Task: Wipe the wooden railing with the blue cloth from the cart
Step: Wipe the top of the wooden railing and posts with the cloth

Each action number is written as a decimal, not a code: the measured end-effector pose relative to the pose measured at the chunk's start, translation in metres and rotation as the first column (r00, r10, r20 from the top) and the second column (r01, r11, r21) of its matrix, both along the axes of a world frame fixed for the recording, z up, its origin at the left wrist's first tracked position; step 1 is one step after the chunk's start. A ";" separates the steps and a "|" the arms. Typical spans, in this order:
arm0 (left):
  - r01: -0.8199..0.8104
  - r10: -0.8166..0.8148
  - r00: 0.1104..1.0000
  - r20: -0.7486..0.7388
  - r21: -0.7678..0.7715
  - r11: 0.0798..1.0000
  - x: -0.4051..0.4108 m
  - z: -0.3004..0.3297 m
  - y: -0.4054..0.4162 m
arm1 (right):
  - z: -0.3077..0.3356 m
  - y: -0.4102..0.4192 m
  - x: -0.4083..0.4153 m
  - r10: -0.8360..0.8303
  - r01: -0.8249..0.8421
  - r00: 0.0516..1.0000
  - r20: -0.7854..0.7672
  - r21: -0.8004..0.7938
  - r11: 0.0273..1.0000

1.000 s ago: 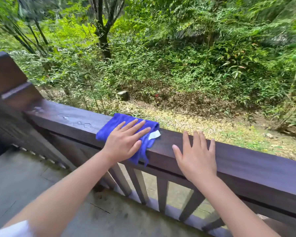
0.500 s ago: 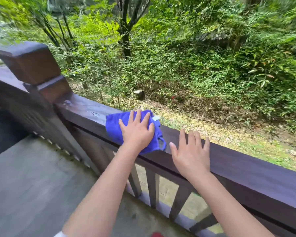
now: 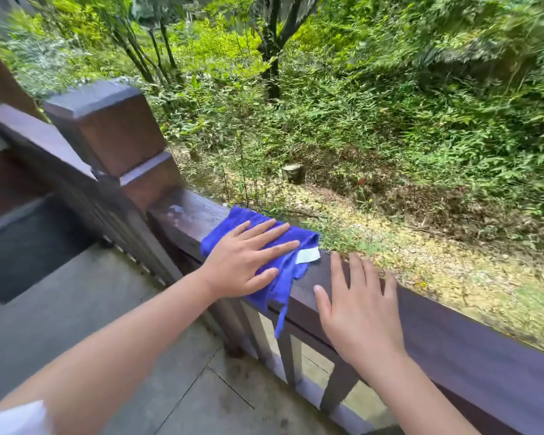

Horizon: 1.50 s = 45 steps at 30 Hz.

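A dark brown wooden railing (image 3: 471,337) runs from a square corner post down to the lower right. The blue cloth (image 3: 291,266), with a white tag, lies across the rail top close to the post, and one corner hangs over the near side. My left hand (image 3: 244,260) lies flat on the cloth with fingers spread, pressing it onto the rail. My right hand (image 3: 360,309) rests flat on the bare rail just right of the cloth, holding nothing. The cart is out of view.
The square corner post (image 3: 113,136) stands left of the cloth, and a second rail (image 3: 35,136) runs off to the left. Balusters (image 3: 291,356) stand below the rail over a grey stone floor (image 3: 113,312). Beyond the rail lie a leaf-strewn slope and dense green bushes.
My left hand has slid the cloth along the rail toward the corner post. The view has turned left, so the post shows larger. My right hand stays flat on the rail.
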<state>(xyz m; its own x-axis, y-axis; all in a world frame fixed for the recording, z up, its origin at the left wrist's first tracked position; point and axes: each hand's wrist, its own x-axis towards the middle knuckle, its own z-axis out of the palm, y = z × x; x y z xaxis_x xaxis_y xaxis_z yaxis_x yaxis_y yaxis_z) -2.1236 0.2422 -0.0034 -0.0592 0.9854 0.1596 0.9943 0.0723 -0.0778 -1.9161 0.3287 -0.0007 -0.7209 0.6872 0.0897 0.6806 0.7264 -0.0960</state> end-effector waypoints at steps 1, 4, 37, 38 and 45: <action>-0.031 0.030 0.999 0.019 0.008 1.000 -0.008 0.001 -0.002 | 0.000 -0.003 -0.013 0.011 -0.011 1.000 0.002 -0.003 1.000; -0.158 0.157 0.986 0.065 0.019 0.987 -0.031 0.002 -0.007 | 0.000 -0.008 -0.046 0.031 -0.031 0.999 0.007 -0.023 0.999; -0.308 0.308 0.951 -0.001 -0.015 0.951 -0.163 0.009 -0.047 | 0.015 -0.049 -0.138 -0.079 0.080 0.996 0.040 -0.012 0.997; -0.343 0.343 0.939 0.038 0.004 0.939 -0.159 0.008 -0.046 | 0.014 -0.049 -0.139 -0.077 0.077 0.996 0.038 0.000 0.997; -0.719 0.688 0.679 0.256 0.045 0.693 -0.103 -0.003 -0.032 | 0.008 -0.047 -0.139 -0.070 0.073 0.995 0.076 -0.028 0.997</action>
<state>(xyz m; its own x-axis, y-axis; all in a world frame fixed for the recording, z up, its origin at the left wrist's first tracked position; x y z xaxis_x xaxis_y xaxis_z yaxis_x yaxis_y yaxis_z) -2.2263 0.2099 -0.0067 -0.7723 0.6083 0.1828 0.6347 0.7509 0.1826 -2.0548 0.2821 0.0070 -0.6736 0.7390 0.0151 0.7369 0.6730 -0.0643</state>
